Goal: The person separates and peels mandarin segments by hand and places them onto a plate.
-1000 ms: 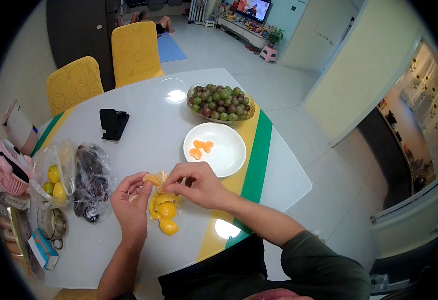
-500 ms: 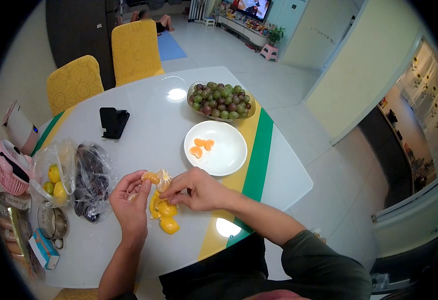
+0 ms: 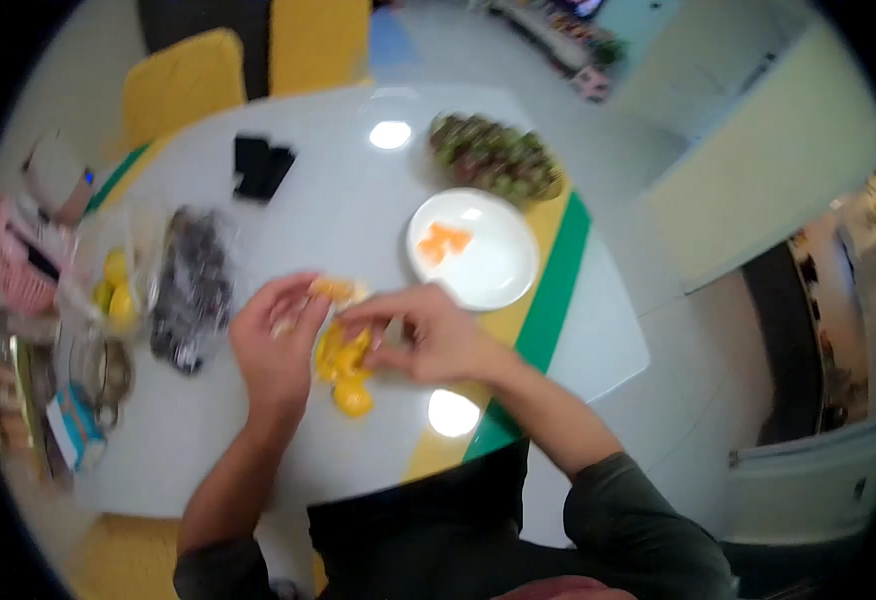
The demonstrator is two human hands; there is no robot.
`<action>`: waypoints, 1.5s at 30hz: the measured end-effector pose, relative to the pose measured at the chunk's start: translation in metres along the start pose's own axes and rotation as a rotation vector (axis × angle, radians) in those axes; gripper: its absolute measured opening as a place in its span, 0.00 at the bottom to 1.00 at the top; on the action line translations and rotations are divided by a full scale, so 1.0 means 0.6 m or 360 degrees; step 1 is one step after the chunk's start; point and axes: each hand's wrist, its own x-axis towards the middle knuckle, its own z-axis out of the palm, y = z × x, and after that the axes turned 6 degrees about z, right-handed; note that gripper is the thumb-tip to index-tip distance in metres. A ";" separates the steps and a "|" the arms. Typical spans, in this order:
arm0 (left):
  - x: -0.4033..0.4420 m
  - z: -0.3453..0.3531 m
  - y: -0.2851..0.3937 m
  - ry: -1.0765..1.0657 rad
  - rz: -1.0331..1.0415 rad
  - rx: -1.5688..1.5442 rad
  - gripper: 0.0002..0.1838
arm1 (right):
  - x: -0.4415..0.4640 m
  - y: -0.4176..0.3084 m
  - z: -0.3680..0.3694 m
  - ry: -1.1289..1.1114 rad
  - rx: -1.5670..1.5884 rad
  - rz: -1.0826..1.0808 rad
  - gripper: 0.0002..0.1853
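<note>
My left hand (image 3: 276,335) pinches a peeled orange segment (image 3: 334,289) above the table. Close beside it, my right hand (image 3: 413,335) has its fingers bent near the pale edge of the fruit; blur hides what its fingertips hold. Yellow peel (image 3: 346,362) lies on the table beneath both hands. A white plate (image 3: 498,262) with several orange segments (image 3: 444,241) on it is just beyond my right hand. Behind the plate is a bowl piled with green and dark red grapes (image 3: 493,155).
On the left are a clear bag of yellow fruit (image 3: 118,290), a bag of dark fruit (image 3: 196,285), a pink basket (image 3: 24,260), a glass cup (image 3: 108,372) and a blue-white box (image 3: 76,428). A black stand (image 3: 261,166) sits farther back. Yellow chairs (image 3: 186,85) line the far side.
The whole view has shifted and blurred, with the table higher in the frame. My hands remain close together over the peel. The segments stay on the plate.
</note>
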 end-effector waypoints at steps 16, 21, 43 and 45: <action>-0.011 0.003 0.011 -0.0194 0.0185 -0.0140 0.09 | 0.008 -0.005 0.015 0.0498 0.0089 -0.0060 0.14; -0.014 0.013 0.012 -0.0078 0.0152 -0.0292 0.13 | 0.010 0.003 0.009 0.0542 -0.0115 -0.0173 0.14; -0.011 0.009 0.017 -0.0275 0.0327 0.0181 0.08 | 0.003 -0.003 0.003 0.0513 0.0197 -0.0092 0.05; -0.013 0.011 0.021 -0.0277 0.0340 0.0145 0.09 | 0.004 0.004 0.003 0.0484 0.0331 -0.0104 0.05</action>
